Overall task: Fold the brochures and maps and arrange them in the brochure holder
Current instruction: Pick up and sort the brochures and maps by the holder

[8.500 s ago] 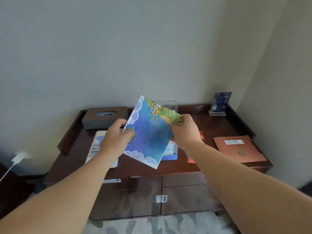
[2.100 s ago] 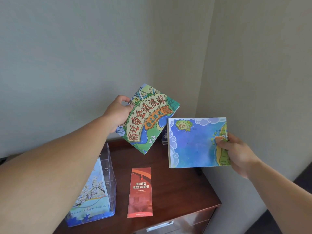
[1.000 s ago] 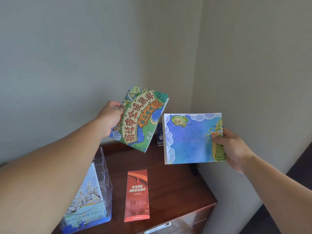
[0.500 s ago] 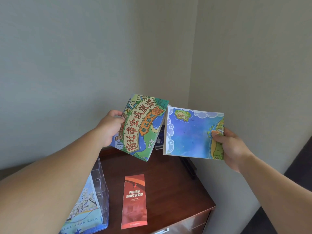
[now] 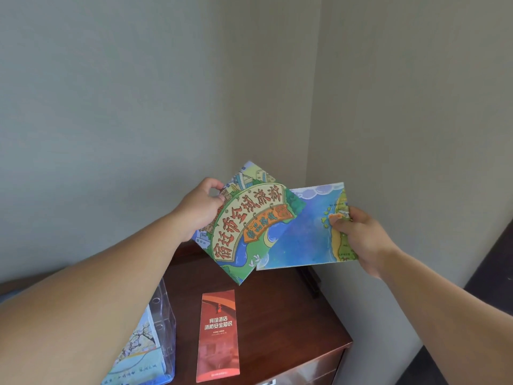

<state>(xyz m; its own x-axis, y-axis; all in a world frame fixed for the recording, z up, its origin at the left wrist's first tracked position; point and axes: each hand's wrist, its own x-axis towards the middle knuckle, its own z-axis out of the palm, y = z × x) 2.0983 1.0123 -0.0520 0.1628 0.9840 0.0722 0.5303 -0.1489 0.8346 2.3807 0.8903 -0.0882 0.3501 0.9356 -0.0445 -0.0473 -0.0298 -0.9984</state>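
Overlap is the news here: half a second ago the two folded sheets were held side by side, barely meeting at a corner, and now the green map [image 5: 244, 226] in the left hand [image 5: 204, 207] lies in front of the left part of the blue map [image 5: 305, 234] in the right hand [image 5: 358, 234]. Both are up in the air above the back right corner of the bench [image 5: 291, 315]. The left fingers [image 5: 215, 187] are curled over the green map's upper left edge, pinching it; the right thumb and fingers are clamped on the blue map's right edge. Neither sheet is in the holder [image 5: 166, 315] yet. That clear holder stands at the left of the bench, partly hidden by the left forearm, with a blossom-printed sheet [image 5: 138, 348] already inside it. A red leaflet [image 5: 218, 334] lies flat on the bench just beside the holder, untouched. Bringing the two maps together looks like stacking them into one bundle for the holder. The likely next need is squaring their edges, since they sit at different angles.
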